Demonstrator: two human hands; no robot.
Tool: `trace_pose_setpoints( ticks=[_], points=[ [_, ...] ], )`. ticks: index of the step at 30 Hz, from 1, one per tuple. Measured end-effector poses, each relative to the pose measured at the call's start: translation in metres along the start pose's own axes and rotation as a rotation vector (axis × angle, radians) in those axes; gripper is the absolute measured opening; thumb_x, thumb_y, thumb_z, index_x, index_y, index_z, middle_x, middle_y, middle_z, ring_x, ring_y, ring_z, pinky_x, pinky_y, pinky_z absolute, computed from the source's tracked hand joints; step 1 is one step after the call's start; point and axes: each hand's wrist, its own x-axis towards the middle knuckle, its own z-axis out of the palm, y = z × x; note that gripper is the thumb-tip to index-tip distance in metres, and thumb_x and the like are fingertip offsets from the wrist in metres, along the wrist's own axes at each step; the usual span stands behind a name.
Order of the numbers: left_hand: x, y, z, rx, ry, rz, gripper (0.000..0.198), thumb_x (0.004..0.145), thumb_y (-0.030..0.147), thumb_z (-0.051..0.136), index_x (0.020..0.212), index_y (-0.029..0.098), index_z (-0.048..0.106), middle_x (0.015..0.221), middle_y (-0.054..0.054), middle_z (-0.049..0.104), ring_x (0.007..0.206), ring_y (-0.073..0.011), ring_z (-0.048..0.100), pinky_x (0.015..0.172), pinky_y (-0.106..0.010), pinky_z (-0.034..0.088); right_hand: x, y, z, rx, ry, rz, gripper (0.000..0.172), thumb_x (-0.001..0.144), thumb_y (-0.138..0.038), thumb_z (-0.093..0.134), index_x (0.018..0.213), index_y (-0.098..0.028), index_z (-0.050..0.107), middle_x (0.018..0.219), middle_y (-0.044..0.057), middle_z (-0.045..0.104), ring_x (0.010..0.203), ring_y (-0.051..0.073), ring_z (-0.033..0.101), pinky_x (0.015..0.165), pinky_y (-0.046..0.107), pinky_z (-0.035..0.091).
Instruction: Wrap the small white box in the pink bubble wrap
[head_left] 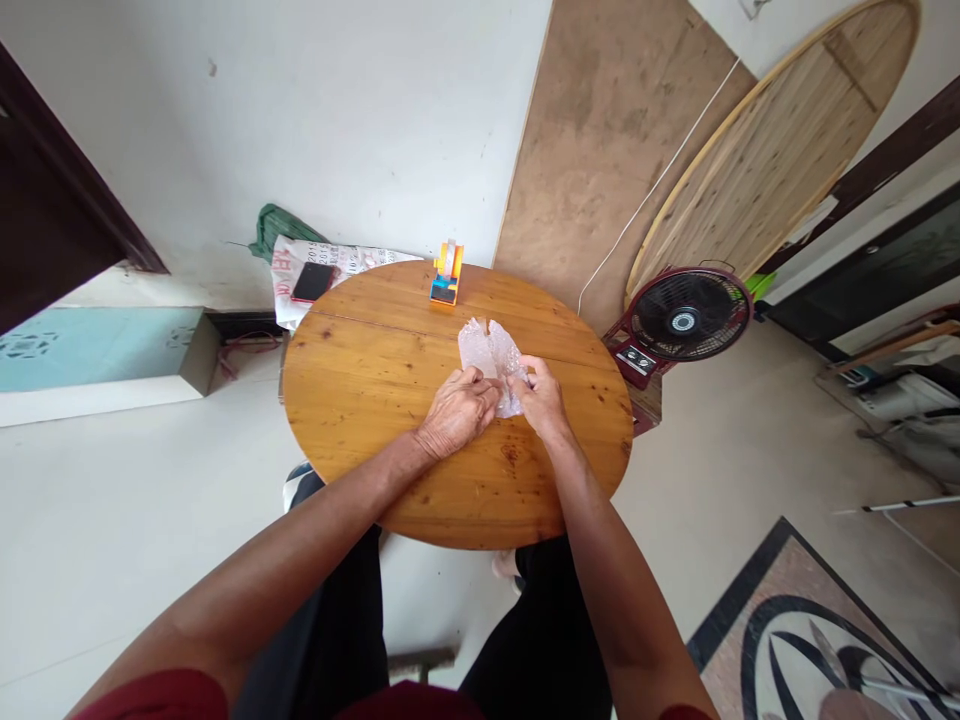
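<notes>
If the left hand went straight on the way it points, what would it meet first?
The bubble wrap, which the left hand is touching; beyond it, probably the right hand, though depth is hard to judge.

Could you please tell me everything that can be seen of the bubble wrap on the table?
The bubble wrap is a small, crumpled, pale pinkish-white piece that looks like thin, translucent, bubbled plastic. Its outline is uneven, with a notch in the far edge and creases through the middle. It lies near the middle of the round wooden table. The left hand has curled fingers at its near left part; the right hand pinches its right side. Whether anything is inside cannot be told.
</notes>
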Motion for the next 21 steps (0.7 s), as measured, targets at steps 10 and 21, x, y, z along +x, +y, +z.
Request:
trace_pose_setpoints(
  ticks=[10, 21],
  points=[
    [0.001, 0.0, -0.001, -0.097, -0.014, 0.005, 0.024, 0.094, 0.021, 0.044, 0.102, 0.018, 0.067, 0.111, -0.008, 0.067, 0.098, -0.021, 0.051, 0.09, -0.035, 0.045, 0.004, -0.026, 0.002, -0.147, -0.026, -0.043, 0.049, 0.077, -0.032, 0.055, 0.123, -0.014, 0.057, 0.053, -0.008, 0.05, 0.052, 0.013, 0.047, 0.056, 0.024, 0.039],
    [-0.003, 0.002, -0.009, -0.364, 0.081, -0.153, 0.022, 0.083, 0.02, 0.05, 0.101, 0.019, 0.062, 0.104, -0.009, 0.057, 0.097, -0.0212, 0.055, 0.085, -0.033, 0.049, -0.004, -0.037, -0.011, 0.018, -0.269, 0.066, 0.058, 0.086, -0.018, 0.043, 0.143, -0.013, 0.038, 0.097, 0.008, 0.074, 0.069, 0.013, 0.068, 0.068, 0.026, 0.053]
  ],
)
